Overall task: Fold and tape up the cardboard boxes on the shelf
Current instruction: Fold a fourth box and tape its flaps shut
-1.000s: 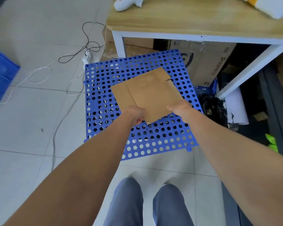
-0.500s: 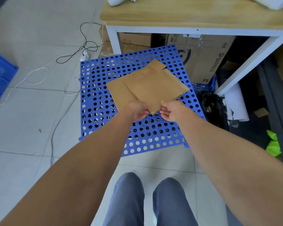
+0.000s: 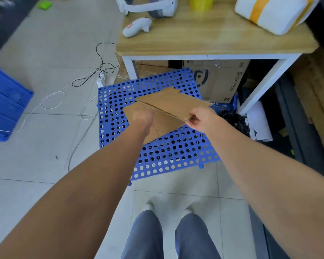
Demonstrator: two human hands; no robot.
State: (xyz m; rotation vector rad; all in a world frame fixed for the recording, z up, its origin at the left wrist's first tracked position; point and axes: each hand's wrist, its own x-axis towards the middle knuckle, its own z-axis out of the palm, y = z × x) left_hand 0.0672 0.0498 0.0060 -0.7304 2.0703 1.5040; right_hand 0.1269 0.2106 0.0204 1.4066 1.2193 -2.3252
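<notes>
A wooden table (image 3: 213, 34) is seen ahead, with a blue perforated mat (image 3: 176, 146) laid on the floor before it. Above the mat, a flattened cardboard box (image 3: 168, 105) is held partly opened. Its near corner is pinched by the right hand (image 3: 200, 118); its lower panel is gripped by the left hand (image 3: 143, 116).

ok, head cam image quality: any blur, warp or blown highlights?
Head view: motion smear at the top-left corner; wide-angle warp bows the table edge; left hand slightly soft, cardboard edges sharp; daylight washes out the white parcel.
</notes>
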